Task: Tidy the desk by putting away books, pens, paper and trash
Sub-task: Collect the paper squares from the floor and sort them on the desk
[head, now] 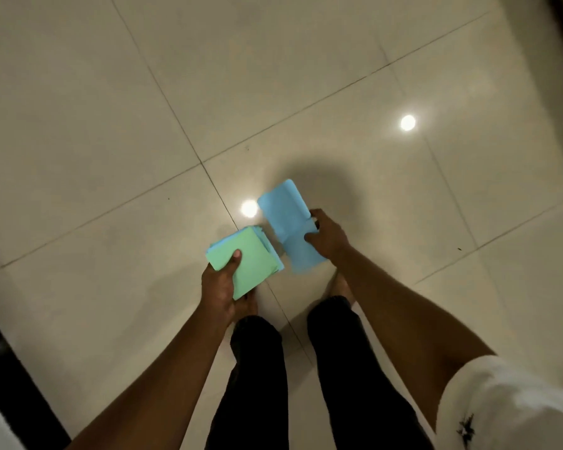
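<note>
Folded stack of paper (246,259), green sheet on top with blue edges showing beneath, sits just left of frame centre, held off the floor. Left hand (220,287) grips its lower corner: thumb pressed flat on the green face, the other fingers curled under, hidden. Just right of it, not touching, a blue folded sheet (288,222), tilted, upper end toward frame centre. Right hand (327,237) pinches its right edge, thumb on top, fingers curled round the rim. Below: dark trouser legs (260,384), bare feet partly hidden. White sleeve (501,401) lower right. Glossy cream tile floor (111,108) all round, two bright light reflections on it.
</note>
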Demonstrator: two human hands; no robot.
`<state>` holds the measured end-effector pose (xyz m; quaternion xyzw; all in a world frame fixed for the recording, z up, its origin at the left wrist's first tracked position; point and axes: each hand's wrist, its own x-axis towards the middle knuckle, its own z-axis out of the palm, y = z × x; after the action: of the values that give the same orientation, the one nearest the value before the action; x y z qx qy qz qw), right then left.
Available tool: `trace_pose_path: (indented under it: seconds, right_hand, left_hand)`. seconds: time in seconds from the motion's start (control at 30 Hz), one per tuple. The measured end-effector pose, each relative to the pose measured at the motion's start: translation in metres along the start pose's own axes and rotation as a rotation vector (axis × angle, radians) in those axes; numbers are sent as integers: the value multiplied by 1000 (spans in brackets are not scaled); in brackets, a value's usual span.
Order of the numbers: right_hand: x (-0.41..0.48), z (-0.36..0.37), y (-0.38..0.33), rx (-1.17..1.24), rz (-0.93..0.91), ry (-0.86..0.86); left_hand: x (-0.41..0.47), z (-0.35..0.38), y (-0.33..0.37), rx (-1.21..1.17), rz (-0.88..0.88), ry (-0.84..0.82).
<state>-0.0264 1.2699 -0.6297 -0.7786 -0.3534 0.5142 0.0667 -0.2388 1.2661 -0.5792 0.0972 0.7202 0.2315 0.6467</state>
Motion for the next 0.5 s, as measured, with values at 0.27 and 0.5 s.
trace_pose_path:
  seconds: [0.27, 0.5]
  right_hand:
    - [-182, -107, -65, 438, -46, 347]
    - [-377, -210, -138, 14, -562, 1091]
  left_hand:
    - [-164, -1, 110, 136, 103, -183]
    - [-303, 11, 185, 232, 282, -396]
